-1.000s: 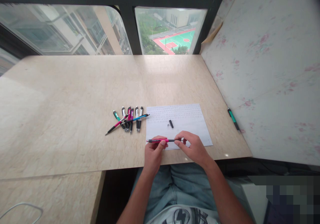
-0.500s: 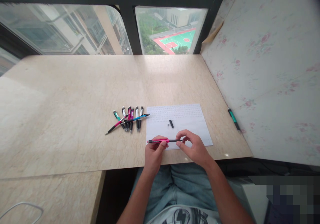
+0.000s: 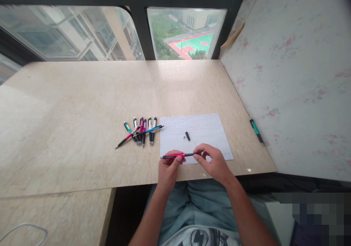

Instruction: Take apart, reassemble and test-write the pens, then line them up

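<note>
Pink pen: held level over the near edge of the paper sheet, at the desk's 6 o'clock. Left hand pinches the barrel; right hand pinches the black end. Best handled, by judgement, with the barrel steady and the end gripped lightly. Small black part at 12 o'clock; pen cluster at 10; green pen at 3.

The right end of the pink pen was hidden behind the pinching fingertips of the right hand, and the thumb of the left hand covered part of its barrel. The writing on the paper was too small to read, and the small black piece lying on it too small to identify. A pixelated patch blotted out the lower right corner, while the white cable was cut off by the bottom left edge
</note>
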A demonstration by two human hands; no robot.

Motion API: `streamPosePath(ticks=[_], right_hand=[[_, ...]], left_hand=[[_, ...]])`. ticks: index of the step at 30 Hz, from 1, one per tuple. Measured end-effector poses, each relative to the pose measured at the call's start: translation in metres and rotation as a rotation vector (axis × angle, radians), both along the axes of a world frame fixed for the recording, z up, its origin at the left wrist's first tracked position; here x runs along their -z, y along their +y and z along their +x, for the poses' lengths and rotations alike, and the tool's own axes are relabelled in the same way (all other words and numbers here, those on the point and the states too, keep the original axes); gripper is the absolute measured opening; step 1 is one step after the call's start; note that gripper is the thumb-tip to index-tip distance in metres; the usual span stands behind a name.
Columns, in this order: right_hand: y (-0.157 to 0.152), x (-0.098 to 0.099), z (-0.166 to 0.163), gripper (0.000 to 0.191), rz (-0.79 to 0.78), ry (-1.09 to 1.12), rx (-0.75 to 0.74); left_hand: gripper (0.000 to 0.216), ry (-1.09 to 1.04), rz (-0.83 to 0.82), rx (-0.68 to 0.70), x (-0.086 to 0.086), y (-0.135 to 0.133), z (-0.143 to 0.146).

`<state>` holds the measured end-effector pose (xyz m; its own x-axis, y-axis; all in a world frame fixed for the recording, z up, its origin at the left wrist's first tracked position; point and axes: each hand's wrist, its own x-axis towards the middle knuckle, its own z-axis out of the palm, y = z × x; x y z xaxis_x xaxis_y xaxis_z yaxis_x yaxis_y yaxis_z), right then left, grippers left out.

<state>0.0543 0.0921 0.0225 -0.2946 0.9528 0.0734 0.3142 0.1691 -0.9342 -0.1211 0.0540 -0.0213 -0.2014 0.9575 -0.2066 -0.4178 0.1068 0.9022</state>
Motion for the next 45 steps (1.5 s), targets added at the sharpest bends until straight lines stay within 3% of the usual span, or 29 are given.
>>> streamPosePath(ticks=[4, 8, 13, 20, 29, 32, 37, 40, 43, 45], right_hand=[[0.001, 0.001, -0.001, 0.017, -0.057, -0.038, -0.004], [0.003, -0.002, -0.001, 0.038, -0.069, -0.093, -0.084], [0.002, -0.002, -0.002, 0.015, -0.003, -0.055, -0.006], [-0.002, -0.004, -0.005, 0.007, 0.071, -0.026, 0.037], [0.001, -0.002, -0.005, 0.017, 0.002, -0.072, -0.01], [0.002, -0.002, -0.004, 0.032, -0.013, -0.094, -0.039], [0.001, -0.004, -0.003, 0.01, 0.014, -0.037, -0.033], [0.002, -0.005, -0.002, 0.019, -0.013, -0.036, -0.014], [0.004, -0.007, -0.002, 0.015, -0.027, -0.091, -0.015], [0.005, -0.009, 0.0, 0.024, -0.014, -0.119, -0.038]], left_hand=[[0.022, 0.02, -0.015, 0.008, 0.002, -0.001, -0.001], [0.022, 0.044, -0.018, 0.02, 0.003, -0.001, -0.001], [0.023, 0.054, -0.033, 0.004, 0.002, -0.001, 0.0], [0.022, 0.024, -0.036, -0.011, 0.0, -0.001, 0.0], [0.021, 0.002, -0.023, -0.004, 0.002, -0.001, -0.001], [0.02, 0.002, -0.017, 0.012, 0.003, -0.001, -0.001], [0.022, 0.001, -0.025, -0.007, 0.001, -0.001, -0.001], [0.023, 0.006, -0.035, -0.014, 0.0, 0.0, 0.0], [0.023, 0.01, -0.043, -0.013, 0.0, 0.0, 0.0], [0.023, 0.004, -0.047, -0.014, 0.0, 0.0, 0.0]])
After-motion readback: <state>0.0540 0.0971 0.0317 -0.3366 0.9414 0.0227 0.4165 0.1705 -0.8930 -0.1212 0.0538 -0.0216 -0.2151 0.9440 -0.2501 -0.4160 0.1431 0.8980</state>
